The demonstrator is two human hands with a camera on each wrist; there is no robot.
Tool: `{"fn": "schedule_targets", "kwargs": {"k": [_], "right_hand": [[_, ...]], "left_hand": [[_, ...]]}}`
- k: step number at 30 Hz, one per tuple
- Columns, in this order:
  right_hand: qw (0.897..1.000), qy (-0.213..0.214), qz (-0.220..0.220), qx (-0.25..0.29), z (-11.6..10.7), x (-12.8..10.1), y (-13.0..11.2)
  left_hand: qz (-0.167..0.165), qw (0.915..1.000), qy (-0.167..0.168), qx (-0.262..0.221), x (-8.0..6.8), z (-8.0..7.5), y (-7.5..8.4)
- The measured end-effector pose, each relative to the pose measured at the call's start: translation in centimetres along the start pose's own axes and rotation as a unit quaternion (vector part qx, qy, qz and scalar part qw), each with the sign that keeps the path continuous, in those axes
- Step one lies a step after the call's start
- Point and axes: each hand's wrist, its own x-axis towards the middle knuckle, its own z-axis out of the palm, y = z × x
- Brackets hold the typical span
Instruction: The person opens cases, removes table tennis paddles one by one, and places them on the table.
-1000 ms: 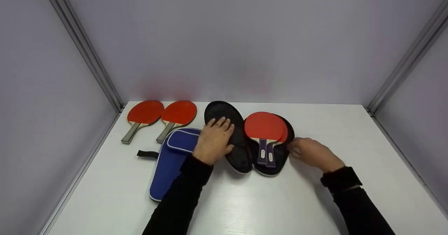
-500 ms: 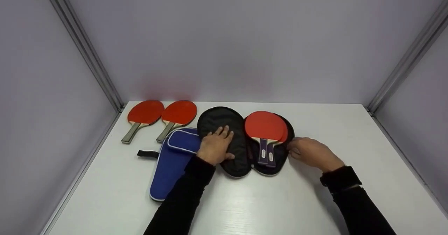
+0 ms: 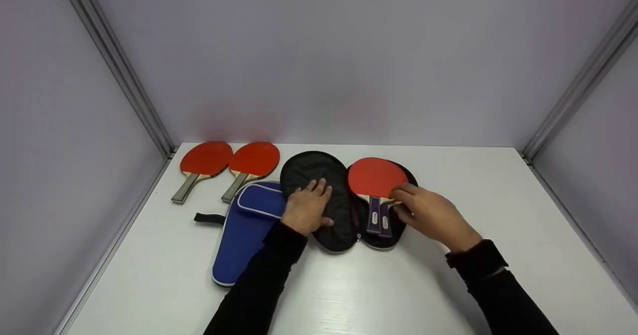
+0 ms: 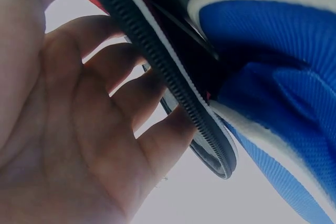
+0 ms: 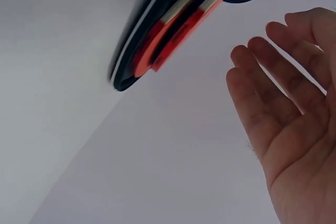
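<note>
A black zip-up paddle case (image 3: 319, 173) lies spread open mid-table, its two halves side by side. Its right half holds two overlapping red table tennis paddles (image 3: 375, 178) with dark purple handles. On the left half's cover rests my left hand (image 3: 306, 208), fingers spread; the left wrist view has its fingers (image 4: 152, 95) against the zippered edge. My right hand (image 3: 431, 215) hovers over the right edge of the paddles, hiding part of the lower one. The right wrist view shows its fingers (image 5: 262, 85) loosely extended, apart from the paddles (image 5: 178, 40).
Two more red paddles (image 3: 207, 159) with greyish handles lie at the back left. A blue case (image 3: 239, 250) with white piping and a black strap (image 3: 209, 219) lies partly beneath my left arm. Grey walls enclose the white table (image 3: 359, 295).
The black case's left half has tipped down flatter to the left under my left hand. My right hand has left the case's right rim and moved left over the paddles.
</note>
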Motion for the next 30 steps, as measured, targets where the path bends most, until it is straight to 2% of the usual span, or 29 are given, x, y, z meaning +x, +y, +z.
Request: {"fn": "schedule_targets", "kwargs": {"k": [13,17,21,26,30], "right_hand": [[0.996,-0.072,-0.032,-0.036,2.0,0.0,-3.5],[0.995,-0.097,-0.027,-0.027,2.8,-0.2,-4.1],[0.995,-0.096,-0.017,-0.015,3.2,-0.1,-4.6],[0.996,-0.077,-0.025,-0.033,3.3,0.0,-4.6],[0.995,-0.084,-0.027,-0.037,3.0,0.1,-4.1]], "left_hand": [[-0.003,1.0,-0.001,-0.001,-0.1,-0.2,0.0],[-0.002,0.9999,-0.009,-0.009,0.1,-0.3,0.0],[0.001,0.9999,-0.009,-0.006,0.0,-0.4,0.1],[0.005,1.0,-0.006,-0.006,0.0,-0.5,0.1],[0.001,0.9998,-0.011,-0.014,-0.1,-0.5,0.1]]}}
